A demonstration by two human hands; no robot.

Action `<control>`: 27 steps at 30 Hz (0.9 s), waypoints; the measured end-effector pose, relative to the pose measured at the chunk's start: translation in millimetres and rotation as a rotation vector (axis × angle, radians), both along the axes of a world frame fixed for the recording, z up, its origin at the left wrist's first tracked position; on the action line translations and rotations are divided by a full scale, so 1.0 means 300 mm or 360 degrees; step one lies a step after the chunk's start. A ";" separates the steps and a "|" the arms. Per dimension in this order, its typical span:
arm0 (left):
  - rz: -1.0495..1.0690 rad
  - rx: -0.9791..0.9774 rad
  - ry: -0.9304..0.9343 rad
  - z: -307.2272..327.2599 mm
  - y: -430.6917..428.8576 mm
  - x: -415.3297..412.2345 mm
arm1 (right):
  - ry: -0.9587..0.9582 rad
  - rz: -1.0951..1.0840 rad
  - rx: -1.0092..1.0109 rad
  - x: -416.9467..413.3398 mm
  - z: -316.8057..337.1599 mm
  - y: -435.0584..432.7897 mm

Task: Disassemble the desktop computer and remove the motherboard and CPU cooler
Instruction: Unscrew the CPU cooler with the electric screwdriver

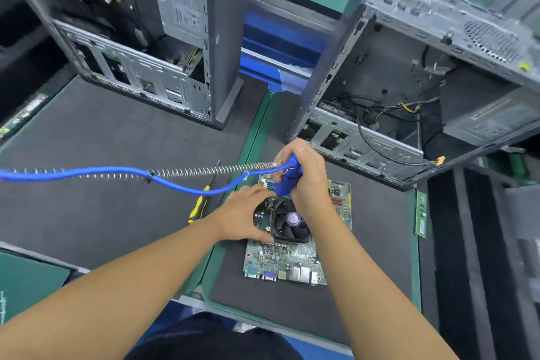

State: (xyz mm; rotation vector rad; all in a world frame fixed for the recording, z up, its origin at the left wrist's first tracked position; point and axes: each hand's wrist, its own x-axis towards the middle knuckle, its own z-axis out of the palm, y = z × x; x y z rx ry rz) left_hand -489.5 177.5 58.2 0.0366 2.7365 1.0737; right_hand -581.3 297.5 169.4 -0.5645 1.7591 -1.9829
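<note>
A person's right hand (304, 175) is wrapped around a blue powered driver (287, 181), held upright over the far side of the CPU cooler (289, 221). The tool's tip is hidden behind the fingers and the fan housing, so what it meets cannot be made out. The left hand (244, 215) lies open, fingers spread, against the cooler's left side (whether the palm also presses the board is masked by the hand itself). The cooler sits on the motherboard (289, 263), which lies flat on a dark mat (380, 242) toward the near edge of the surface (254, 131), its port row facing the person. A blue cable (87, 171) and a coiled metal spring (204, 170) run from the driver's top leftward and out of frame. A yellow-and-black screwdriver (198, 204) lies just left of the board, crossed by the cable. Toward the far right corner a desktop case (394, 73) stands open with loose wires inside, its upper end cut off by the frame. A second case (140, 38) stands open toward the far left, likewise cropped. A green memory stick (420, 215) lies near the right edge, its markings lost to blur.
</note>
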 end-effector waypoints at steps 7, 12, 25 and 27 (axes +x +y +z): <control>-0.0052 0.0095 0.0007 -0.027 -0.020 0.003 | -0.0028 -0.0106 0.0013 0.019 -0.061 -0.020; 0.0026 -0.0092 0.0073 -0.053 0.020 0.007 | -0.0042 -0.0148 0.0007 0.032 -0.097 -0.019; 0.0061 -0.0028 0.0020 -0.049 0.025 -0.001 | -0.0031 -0.0179 -0.0066 0.021 -0.093 -0.005; 0.0055 -0.0016 0.0020 -0.046 0.024 -0.001 | -0.0047 -0.0193 -0.0073 0.023 -0.094 -0.003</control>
